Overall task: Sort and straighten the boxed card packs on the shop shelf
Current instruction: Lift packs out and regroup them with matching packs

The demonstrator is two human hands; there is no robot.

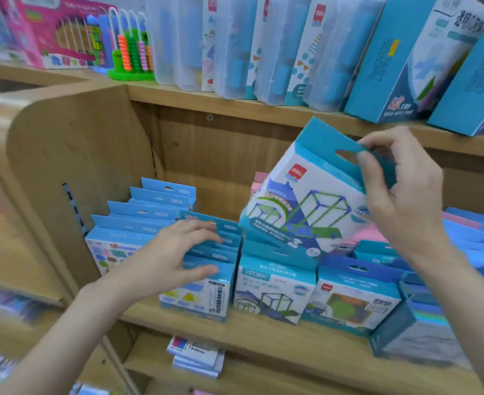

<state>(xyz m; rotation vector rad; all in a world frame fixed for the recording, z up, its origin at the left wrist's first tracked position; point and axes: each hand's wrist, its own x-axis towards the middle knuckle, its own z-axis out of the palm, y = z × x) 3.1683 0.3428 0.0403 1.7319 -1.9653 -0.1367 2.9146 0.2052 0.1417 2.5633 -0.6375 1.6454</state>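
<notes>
My right hand (400, 192) pinches the blue hang tab of a white-and-blue boxed card pack (306, 201), holding it tilted in the air above the middle shelf. My left hand (178, 252) rests with spread fingers on the tabs of a row of blue packs (206, 283), thumb against the front pack. To its left another row of blue packs (138, 220) stands one behind the other. Under the lifted pack stand a matching pack (272, 292) and a pack with coloured shapes (352, 300).
The wooden shelf (263, 337) has a curved side panel (72, 155) at left. More blue and pink packs (469, 238) lie jumbled at right. The upper shelf holds clear plastic cases (235, 44), tall blue boxes (406, 61) and a toy abacus (132, 49). Small boxes (198, 354) sit on the lower shelf.
</notes>
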